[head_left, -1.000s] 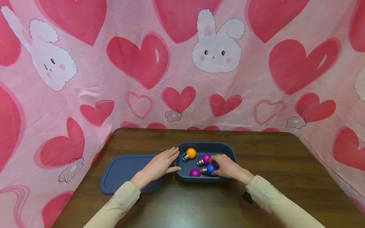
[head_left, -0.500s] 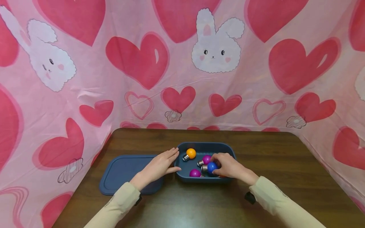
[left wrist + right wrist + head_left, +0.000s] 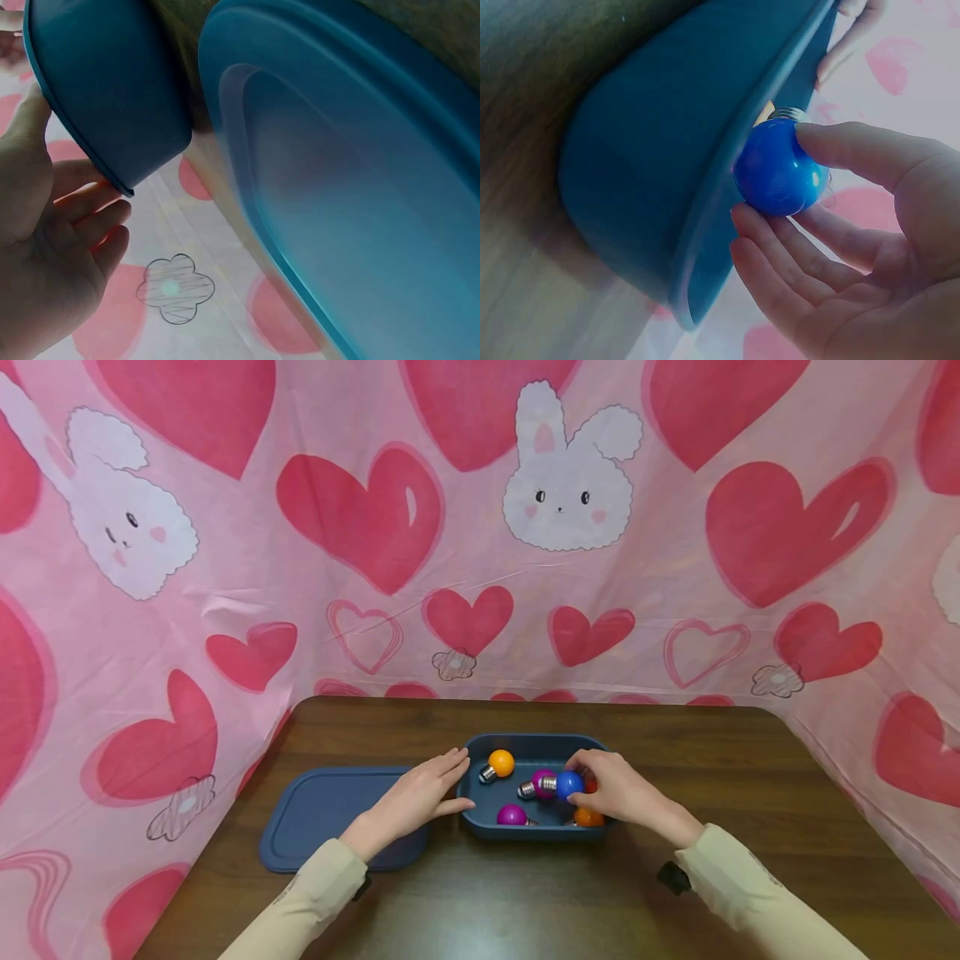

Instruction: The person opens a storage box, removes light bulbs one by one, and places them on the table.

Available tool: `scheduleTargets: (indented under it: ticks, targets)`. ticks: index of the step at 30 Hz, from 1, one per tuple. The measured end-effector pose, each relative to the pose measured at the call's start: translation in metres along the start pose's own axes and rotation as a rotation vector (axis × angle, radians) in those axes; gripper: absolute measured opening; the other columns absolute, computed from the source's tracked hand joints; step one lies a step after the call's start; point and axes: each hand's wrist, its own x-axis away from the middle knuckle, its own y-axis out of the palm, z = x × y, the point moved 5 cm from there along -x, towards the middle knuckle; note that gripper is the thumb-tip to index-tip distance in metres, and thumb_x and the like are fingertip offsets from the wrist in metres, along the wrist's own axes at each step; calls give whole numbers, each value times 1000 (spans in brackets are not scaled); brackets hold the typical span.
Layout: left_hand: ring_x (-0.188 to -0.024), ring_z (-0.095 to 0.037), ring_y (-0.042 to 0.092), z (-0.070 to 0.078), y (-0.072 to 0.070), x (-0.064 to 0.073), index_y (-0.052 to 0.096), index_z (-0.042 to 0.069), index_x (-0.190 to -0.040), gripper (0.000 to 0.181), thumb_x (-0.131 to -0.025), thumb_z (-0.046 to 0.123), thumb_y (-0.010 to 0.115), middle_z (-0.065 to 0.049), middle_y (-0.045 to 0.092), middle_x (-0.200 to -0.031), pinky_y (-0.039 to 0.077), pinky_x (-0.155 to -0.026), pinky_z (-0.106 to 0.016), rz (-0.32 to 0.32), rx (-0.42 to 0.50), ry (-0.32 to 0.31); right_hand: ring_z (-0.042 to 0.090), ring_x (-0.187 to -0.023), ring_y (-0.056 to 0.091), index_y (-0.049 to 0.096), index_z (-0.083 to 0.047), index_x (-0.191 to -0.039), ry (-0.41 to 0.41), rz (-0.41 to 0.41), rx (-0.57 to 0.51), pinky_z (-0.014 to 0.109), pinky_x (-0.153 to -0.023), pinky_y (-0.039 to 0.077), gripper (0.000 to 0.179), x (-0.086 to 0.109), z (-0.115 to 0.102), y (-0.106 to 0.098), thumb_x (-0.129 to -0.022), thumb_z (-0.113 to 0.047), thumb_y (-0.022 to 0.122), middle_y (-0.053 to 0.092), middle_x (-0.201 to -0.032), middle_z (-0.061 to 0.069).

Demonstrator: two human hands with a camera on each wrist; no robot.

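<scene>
My right hand [image 3: 626, 789] pinches a blue light bulb [image 3: 569, 786] between thumb and fingers, just over the right part of a dark blue box [image 3: 517, 832]. The bulb's metal screw base points left in the head view. In the right wrist view the blue bulb [image 3: 778, 166] shows close beside the box rim. With fingers fairly straight, my left hand [image 3: 411, 802] rests at the box's left rim. Inside lie a yellow-orange bulb [image 3: 502, 763], two purple bulbs, an orange bulb [image 3: 588, 817] and a red one [image 3: 590, 783] partly hidden behind my right fingers.
Left of the box a flat dark blue lid [image 3: 330, 818] lies on the brown wooden table [image 3: 480, 902], partly under my left forearm. Behind the table and along both sides hangs a pink cloth [image 3: 480, 552] printed with hearts and rabbits.
My right hand has lifted the blue bulb up from among the others and carried it slightly right. The orange and red bulbs have come into view. My left hand has stayed put.
</scene>
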Motion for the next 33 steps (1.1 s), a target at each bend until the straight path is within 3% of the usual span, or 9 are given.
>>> scheduleTargets:
  ticks: [18,33]
  targets:
    - [-141,-30,47,-2,0,1,50,3,-145,74,-91,52,63,-13,46,-154,46,-110,-45,-10,9,-10,20,-86,66,64,1,-111,46,122,-10,40,-76,63,37,16,20,-36,-83,-15,80,70,-103,16]
    - [-141,-29,48,-4,1,-1,49,4,-145,74,-91,53,61,-12,46,-154,48,-109,-44,-9,13,0,17,-81,65,65,1,-110,94,237,32,33,-72,62,38,30,51,-57,-81,-17,81,72,-97,14]
